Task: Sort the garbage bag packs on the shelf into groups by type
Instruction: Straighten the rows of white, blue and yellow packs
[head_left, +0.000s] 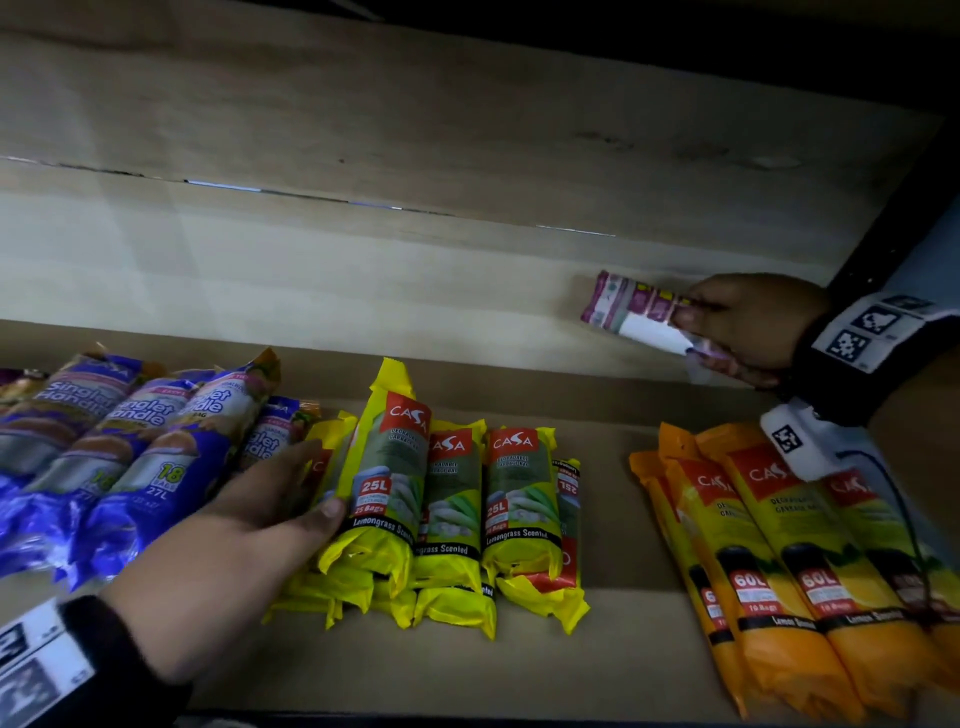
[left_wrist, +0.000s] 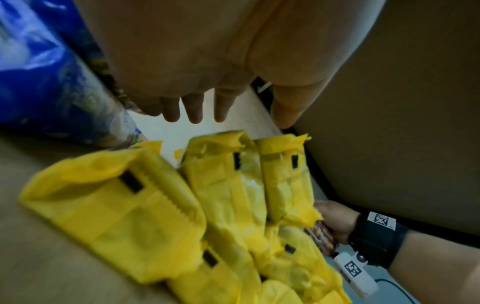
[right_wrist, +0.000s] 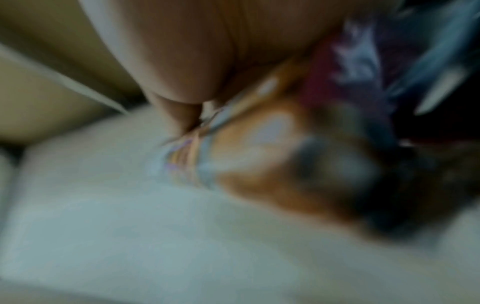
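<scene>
A pale wood-grain shelf board (head_left: 363, 270) is seen under dim light, with a lower brown cardboard-coloured strip (head_left: 613, 525) along its front on which the packs are laid; a thin crack runs across the back panel, and a dark upright post (head_left: 904, 208) closes the shelf at the right. Three groups are laid out on the strip. At the left, blue-and-purple plastic packs marked "Singlet Handle" (head_left: 135, 452) are stacked side by side. In the middle, yellow plastic packs with red "CASA" labels, marked 25L and lemongrass scented (head_left: 457, 514), are piled in two layers. At the right, well apart from the yellow group, orange plastic packs marked 60L (head_left: 779, 561) lie close together.

The left hand (head_left: 249, 530) is laid with straight fingers against the left flank of the yellow group, the thumb touching the tallest pack; nothing is gripped by it. In the left wrist view the straight fingers (left_wrist: 194, 107) are seen above the yellow pack ends (left_wrist: 233, 185).

A small pink-and-purple roll pack with a white panel (head_left: 631, 312) is pinched at its near end by the right hand (head_left: 748, 327), held over the pale board at the back right, apart from all three groups. Whether it touches the board cannot be told. The right wrist view is heavily blurred; only the hand (right_wrist: 207, 61) is made out
</scene>
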